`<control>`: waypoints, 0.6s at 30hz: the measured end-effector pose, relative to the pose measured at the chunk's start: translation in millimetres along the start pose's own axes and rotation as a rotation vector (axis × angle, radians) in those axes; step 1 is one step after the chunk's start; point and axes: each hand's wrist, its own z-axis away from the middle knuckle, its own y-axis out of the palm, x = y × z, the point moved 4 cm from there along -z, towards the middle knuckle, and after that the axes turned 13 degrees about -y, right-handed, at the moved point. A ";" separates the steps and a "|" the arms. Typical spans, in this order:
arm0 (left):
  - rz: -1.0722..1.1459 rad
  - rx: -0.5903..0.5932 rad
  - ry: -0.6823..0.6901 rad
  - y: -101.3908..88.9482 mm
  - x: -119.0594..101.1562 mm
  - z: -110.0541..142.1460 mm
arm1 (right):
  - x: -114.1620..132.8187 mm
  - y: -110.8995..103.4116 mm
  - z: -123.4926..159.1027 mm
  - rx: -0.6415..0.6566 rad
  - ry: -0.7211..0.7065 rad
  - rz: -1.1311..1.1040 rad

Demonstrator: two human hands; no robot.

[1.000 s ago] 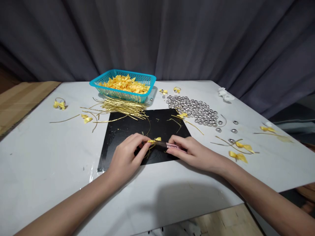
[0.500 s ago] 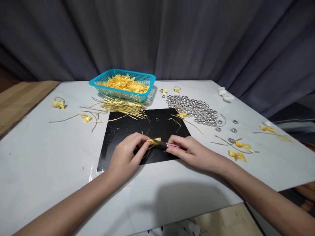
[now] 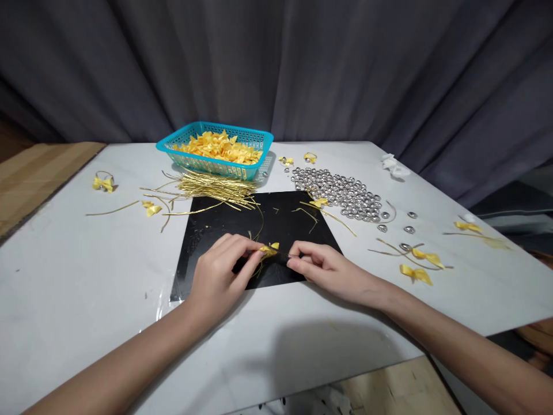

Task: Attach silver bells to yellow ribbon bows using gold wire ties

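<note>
My left hand (image 3: 227, 265) pinches a yellow ribbon bow (image 3: 270, 249) between thumb and fingertips, just above a black mat (image 3: 233, 222). Thin gold strands hang below the bow. Facing it, my right hand (image 3: 322, 262) is closed around a slim dark tool (image 3: 281, 255) whose tip reaches to the bow. Fingers cover most of the tool, so its exact kind cannot be made out. On the mat's right edge rests another yellow bow (image 3: 319, 202) with a gold tie.
Behind the mat stands a blue basket (image 3: 162, 146) of yellow bows, with a bundle of gold ties (image 3: 216, 187) before it. Silver beads (image 3: 341, 193) are heaped to the right. Loose bows (image 3: 417, 273) and a bow with a ring (image 3: 103, 183) lie around the white table (image 3: 86, 276).
My right hand has shifted slightly left toward the bow, and less of the tool shows; its pinkish part is now out of sight. My left hand has barely moved.
</note>
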 end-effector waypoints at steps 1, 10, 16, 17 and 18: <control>-0.006 -0.009 0.006 -0.4 -0.3 0.0 | -0.6 0.3 0.0 -0.002 -0.001 -0.014; 0.004 -0.028 -0.005 -2.2 -0.7 -0.4 | -1.7 0.2 -0.5 -0.004 0.011 -0.110; 0.022 -0.038 -0.046 -1.9 1.1 -1.7 | 1.8 0.0 2.0 -0.008 0.014 -0.048; 0.027 -0.034 -0.061 -1.5 1.5 -2.0 | 2.0 0.0 2.3 -0.007 0.003 -0.037; 0.036 -0.027 -0.079 -1.0 2.1 -2.4 | 2.2 -0.2 2.5 -0.006 -0.012 -0.020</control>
